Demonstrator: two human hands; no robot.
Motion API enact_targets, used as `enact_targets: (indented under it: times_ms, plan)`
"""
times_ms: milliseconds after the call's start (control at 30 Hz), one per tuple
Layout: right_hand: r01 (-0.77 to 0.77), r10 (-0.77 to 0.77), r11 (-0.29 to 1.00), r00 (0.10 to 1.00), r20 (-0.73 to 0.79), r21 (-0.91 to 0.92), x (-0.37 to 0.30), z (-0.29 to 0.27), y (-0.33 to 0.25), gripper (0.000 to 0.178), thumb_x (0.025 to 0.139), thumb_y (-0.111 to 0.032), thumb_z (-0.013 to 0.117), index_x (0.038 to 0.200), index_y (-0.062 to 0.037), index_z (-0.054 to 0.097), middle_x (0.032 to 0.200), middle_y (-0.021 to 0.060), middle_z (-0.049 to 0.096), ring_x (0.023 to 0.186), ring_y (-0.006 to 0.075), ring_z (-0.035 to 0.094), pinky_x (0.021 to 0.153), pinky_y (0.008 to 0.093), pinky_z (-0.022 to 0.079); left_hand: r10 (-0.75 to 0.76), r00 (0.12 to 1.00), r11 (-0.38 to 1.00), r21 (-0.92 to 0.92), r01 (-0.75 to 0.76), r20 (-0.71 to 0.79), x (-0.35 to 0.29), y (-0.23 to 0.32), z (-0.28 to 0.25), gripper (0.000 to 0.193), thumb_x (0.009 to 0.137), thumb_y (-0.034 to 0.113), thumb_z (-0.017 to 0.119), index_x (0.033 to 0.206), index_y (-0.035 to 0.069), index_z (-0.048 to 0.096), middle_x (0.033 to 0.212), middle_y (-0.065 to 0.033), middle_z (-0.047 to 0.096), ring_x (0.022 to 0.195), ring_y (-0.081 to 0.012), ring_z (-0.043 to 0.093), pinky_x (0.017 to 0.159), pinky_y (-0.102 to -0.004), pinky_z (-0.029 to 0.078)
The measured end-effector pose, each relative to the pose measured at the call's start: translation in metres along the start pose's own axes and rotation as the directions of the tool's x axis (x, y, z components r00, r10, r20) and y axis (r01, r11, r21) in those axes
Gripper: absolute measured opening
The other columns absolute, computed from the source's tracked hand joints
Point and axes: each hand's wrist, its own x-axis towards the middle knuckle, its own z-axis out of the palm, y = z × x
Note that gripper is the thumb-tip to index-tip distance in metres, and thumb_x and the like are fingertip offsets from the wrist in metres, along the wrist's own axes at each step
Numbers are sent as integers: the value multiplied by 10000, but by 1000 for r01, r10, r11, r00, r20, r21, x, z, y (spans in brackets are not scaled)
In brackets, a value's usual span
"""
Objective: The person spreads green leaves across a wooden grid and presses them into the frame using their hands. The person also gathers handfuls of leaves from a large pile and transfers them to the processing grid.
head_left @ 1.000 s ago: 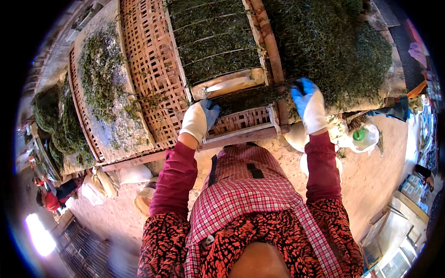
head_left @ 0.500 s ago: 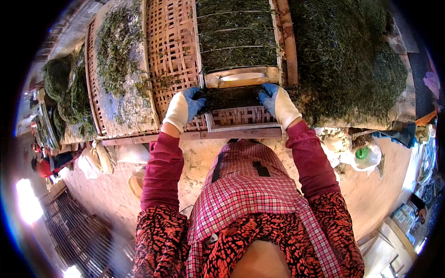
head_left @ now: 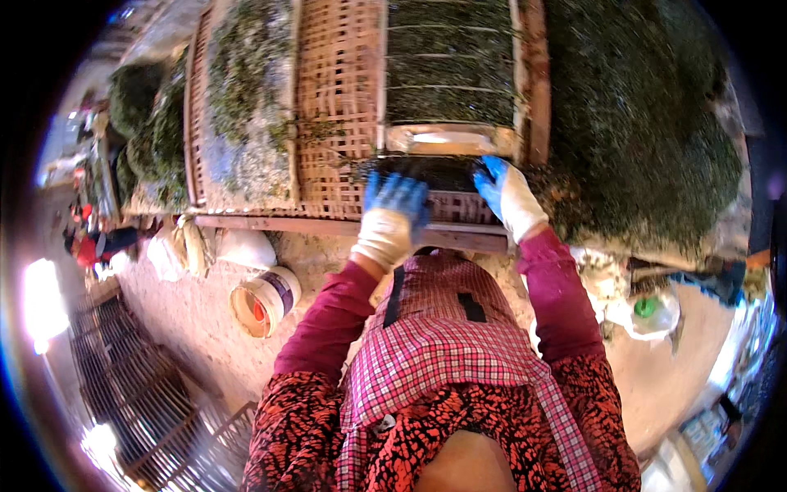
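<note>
Matted strip of dark green-black plant matter (head_left: 449, 174) lies crosswise between the two hands, at the near end of the long pale wooden frame (head_left: 382, 90) and just on the near side of the tan wooden bar with a shiny pale strip (head_left: 452, 139).

Left hand (head_left: 392, 216), white glove with blue fingers: fingers stretched forward, slightly spread, tips over the strip's left end. Motion blur there, so contact is probable at best. Right hand (head_left: 508, 194), same glove type: fingers angled in at the strip's right end; can't tell if they're pinching it or just resting on it.

Hidden: strip's left end and the frame's near left corner, both behind the left hand. Brown woven lattice (head_left: 459, 207) shows only partly between the hands. Frame's far end is cut off by the top edge. Large dark green heap (head_left: 639, 123) on the right is smeared, no individual strands readable.
</note>
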Motion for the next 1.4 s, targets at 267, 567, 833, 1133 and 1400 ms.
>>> enact_targets:
  times_ms: [267,567,833,1133,1400]
  plan:
    - [-67,77,988,995,62,-141,5,-22,-25,209,903,-151,619,1037,7,643,896,224,690,773,366,663,711,373,510,-102,992,989,-117,92,-79,3,-8,30,540,853,425,605,1230,38,598,1344,-182,560,1274,-381,500,1135,-525,299]
    - [-6,26,990,990,141,-140,21,-3,-91,240,907,-152,615,1082,9,649,947,192,705,876,295,687,769,379,518,-66,996,986,-160,55,-64,-9,-17,33,606,916,444,523,1335,8,534,1410,-210,502,1318,-401,453,1158,-516,274]
    - [171,-222,927,967,121,334,126,92,-176,355,948,-25,567,1301,10,567,1191,30,648,1037,98,581,941,270,471,-11,960,893,-435,-117,-281,-8,-37,31,725,787,420,637,1341,-31,509,1340,-238,534,1285,-404,478,1148,-534,283]
    - [491,-502,860,863,58,142,376,226,-283,465,980,-204,570,1404,-43,469,1211,92,621,1015,180,557,913,311,467,115,993,793,-604,-73,31,-12,-32,67,814,851,533,568,1474,41,386,1489,-183,427,1392,-375,373,1196,-528,170]
    - [311,-311,950,949,51,0,555,312,-292,637,919,-317,668,1458,-95,413,1215,181,625,961,242,568,867,371,474,47,997,635,-769,-75,-59,-14,-68,55,765,857,455,562,1487,67,367,1499,-228,393,1381,-426,369,1173,-511,227]
